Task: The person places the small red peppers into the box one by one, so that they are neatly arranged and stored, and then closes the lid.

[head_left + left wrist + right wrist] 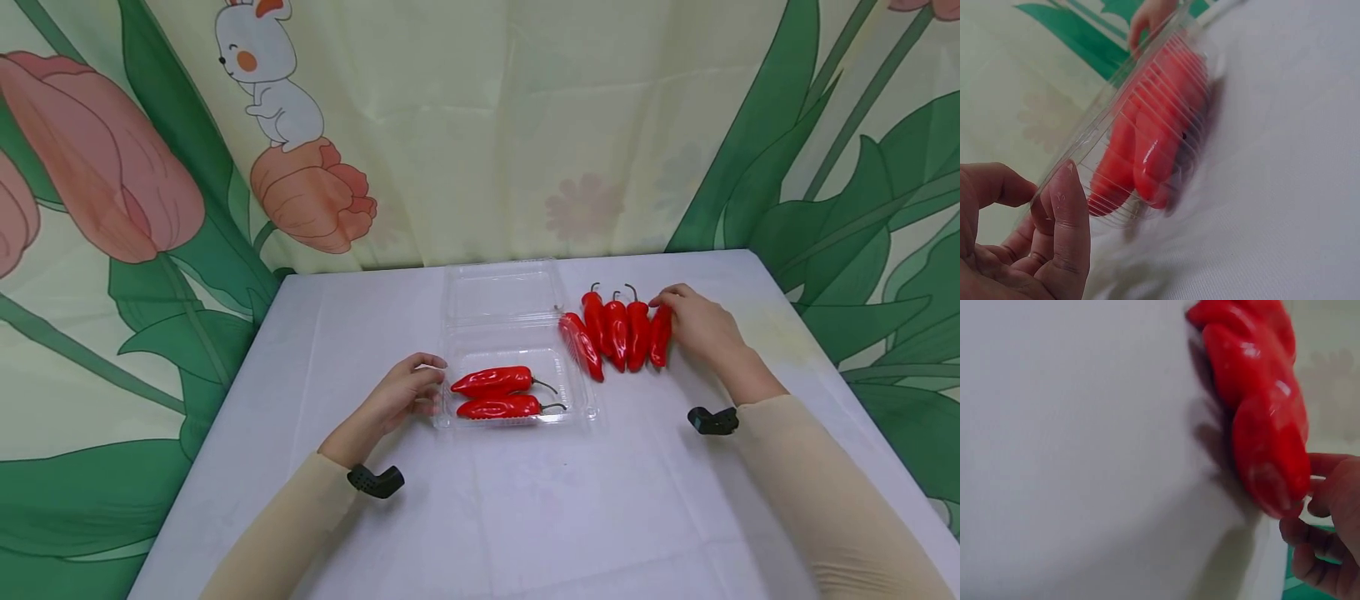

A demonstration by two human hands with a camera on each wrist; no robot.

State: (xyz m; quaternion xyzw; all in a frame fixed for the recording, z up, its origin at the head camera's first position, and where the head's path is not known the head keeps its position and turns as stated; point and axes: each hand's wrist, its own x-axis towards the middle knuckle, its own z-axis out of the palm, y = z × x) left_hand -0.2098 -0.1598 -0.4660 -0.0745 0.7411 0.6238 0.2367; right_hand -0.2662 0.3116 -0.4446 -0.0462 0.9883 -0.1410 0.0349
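A clear plastic clamshell container (525, 354) stands unlatched on the table, its lid (501, 293) laid back toward the wall. Two red chili peppers, an upper pepper (491, 382) and a lower pepper (501, 407), lie side by side in its base, stems to the right. My left hand (408, 387) holds the container's left rim, thumb and fingers pinching the plastic edge in the left wrist view. To the right, several more red peppers lie in a row. My right hand (701, 321) grips the stem end of the rightmost pepper (660, 335); its stem is hidden by the fingers.
A white cloth covers the table (570, 517). Behind it hangs a curtain (465, 133) printed with tulips and a rabbit. The leftmost loose pepper (580, 346) leans close against the container's right edge. Black cameras sit on both wrists.
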